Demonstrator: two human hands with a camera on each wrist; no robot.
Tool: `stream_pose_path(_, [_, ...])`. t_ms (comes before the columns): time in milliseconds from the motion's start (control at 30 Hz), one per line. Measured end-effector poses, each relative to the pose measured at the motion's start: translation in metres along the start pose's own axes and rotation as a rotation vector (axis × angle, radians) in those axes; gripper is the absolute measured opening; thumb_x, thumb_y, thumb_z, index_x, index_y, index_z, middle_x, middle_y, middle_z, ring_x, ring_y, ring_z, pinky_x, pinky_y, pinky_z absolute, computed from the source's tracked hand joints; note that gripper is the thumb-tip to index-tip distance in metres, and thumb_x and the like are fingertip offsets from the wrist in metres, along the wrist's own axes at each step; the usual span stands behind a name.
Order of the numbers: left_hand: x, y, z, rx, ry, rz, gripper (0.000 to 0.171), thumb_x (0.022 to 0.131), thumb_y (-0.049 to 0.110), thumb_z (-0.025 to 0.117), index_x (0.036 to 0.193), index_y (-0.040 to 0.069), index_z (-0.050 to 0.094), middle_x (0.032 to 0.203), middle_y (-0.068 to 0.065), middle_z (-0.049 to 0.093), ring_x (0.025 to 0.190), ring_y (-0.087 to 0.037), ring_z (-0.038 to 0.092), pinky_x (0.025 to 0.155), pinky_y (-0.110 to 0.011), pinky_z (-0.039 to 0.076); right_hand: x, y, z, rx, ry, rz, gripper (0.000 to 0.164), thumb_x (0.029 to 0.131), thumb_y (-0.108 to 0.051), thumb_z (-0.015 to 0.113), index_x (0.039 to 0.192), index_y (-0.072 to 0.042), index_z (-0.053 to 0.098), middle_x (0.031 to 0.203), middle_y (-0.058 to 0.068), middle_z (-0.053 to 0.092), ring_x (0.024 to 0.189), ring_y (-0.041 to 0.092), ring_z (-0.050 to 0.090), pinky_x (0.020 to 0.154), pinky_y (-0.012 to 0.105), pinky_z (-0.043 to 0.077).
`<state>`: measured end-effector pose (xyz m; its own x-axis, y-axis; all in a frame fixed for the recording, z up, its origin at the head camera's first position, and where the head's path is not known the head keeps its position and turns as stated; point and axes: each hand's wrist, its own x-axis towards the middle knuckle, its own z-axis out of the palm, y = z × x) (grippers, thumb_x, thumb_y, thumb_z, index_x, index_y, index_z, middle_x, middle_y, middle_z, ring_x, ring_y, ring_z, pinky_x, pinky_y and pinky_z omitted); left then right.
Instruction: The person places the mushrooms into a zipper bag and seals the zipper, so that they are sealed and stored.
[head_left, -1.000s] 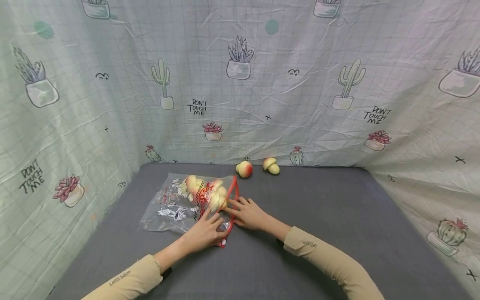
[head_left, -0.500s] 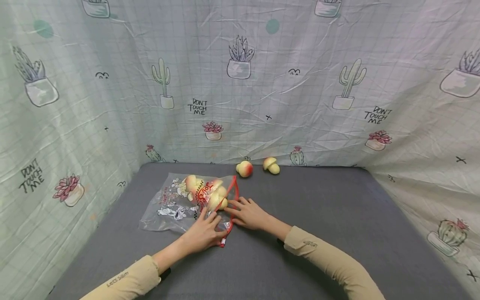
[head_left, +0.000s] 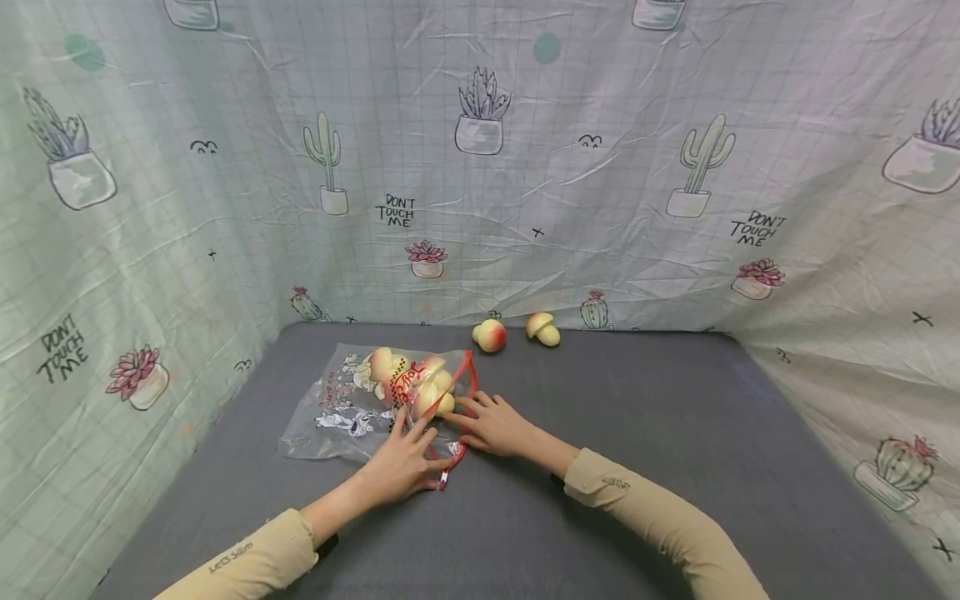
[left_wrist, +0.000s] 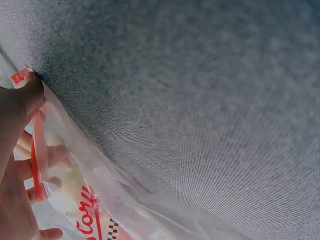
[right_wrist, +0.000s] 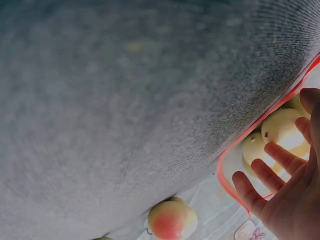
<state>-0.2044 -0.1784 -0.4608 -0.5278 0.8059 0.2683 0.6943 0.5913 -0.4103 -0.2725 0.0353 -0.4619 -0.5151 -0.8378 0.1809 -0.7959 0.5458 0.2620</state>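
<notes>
A clear zip bag (head_left: 307, 433) with a red-edged mouth and printed drawings lies flat on the table, its mouth facing right. Inside are several yellow toy mushrooms (head_left: 426, 400) with reddish caps. My left hand (head_left: 399, 465) grips the near corner of the mouth, thumb at the red edge (left_wrist: 36, 155), the other fingers spread over the plastic. At the mouth, my right hand (head_left: 497, 425) has its fingers loosely extended, tips right by the nearest mushroom (right_wrist: 282, 127). Part of the bag's red rim is hidden behind the hands.
Two more toy mushrooms lie at the back of the grey table (head_left: 637, 417): a red-capped one (head_left: 491, 336) and a paler one (head_left: 543, 330) to its right. A cloth curtain (head_left: 585, 192) printed with cacti hangs behind and at both sides.
The left hand has shifted slightly left and back along the bag, drawing the near red edge a little with it. The right hand stays almost in place at the mouth.
</notes>
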Motion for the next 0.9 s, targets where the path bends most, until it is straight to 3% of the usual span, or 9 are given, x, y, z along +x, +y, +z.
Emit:
stream_pose_path(167, [-0.001, -0.001, 0.001, 0.014, -0.041, -0.005, 0.044, 0.073, 0.054, 0.058, 0.115, 0.04, 0.058, 0.113, -0.01, 0.058, 0.114, -0.032, 0.045, 0.092, -0.065, 0.027, 0.004, -0.002, 0.0, -0.011, 0.002, -0.005, 0.048, 0.09, -0.043, 0.044, 0.136, -0.029, 0.037, 0.134, 0.003, 0.044, 0.111, 0.021, 0.045, 0.075, 0.035, 0.046])
stream_pose_path(400, [-0.002, -0.001, 0.001, 0.013, -0.009, 0.002, 0.045, 0.071, 0.054, 0.061, 0.113, 0.038, 0.06, 0.105, -0.005, 0.059, 0.109, -0.031, 0.047, 0.091, -0.065, 0.028, 0.01, -0.002, 0.0, -0.016, -0.022, 0.004, 0.048, 0.09, -0.044, 0.042, 0.136, -0.029, 0.037, 0.134, 0.003, 0.044, 0.11, 0.02, 0.045, 0.074, 0.034, 0.046])
stream_pose_path(700, [-0.001, 0.001, -0.003, 0.022, -0.045, -0.018, 0.042, 0.072, 0.054, 0.059, 0.111, 0.039, 0.061, 0.105, -0.003, 0.057, 0.109, -0.034, 0.046, 0.089, -0.065, 0.03, 0.014, -0.002, 0.001, -0.017, -0.026, 0.001, 0.05, 0.09, -0.044, 0.043, 0.137, -0.03, 0.035, 0.135, 0.001, 0.042, 0.107, 0.018, 0.044, 0.072, 0.032, 0.044])
stream_pose_path(900, [-0.001, 0.0, -0.003, 0.019, -0.019, -0.017, 0.041, 0.071, 0.055, 0.061, 0.11, 0.039, 0.062, 0.104, -0.003, 0.057, 0.108, -0.034, 0.047, 0.088, -0.066, 0.031, 0.018, -0.003, 0.001, -0.045, -0.049, 0.005, 0.051, 0.09, -0.045, 0.042, 0.138, -0.031, 0.031, 0.136, -0.001, 0.042, 0.108, 0.018, 0.044, 0.073, 0.031, 0.044])
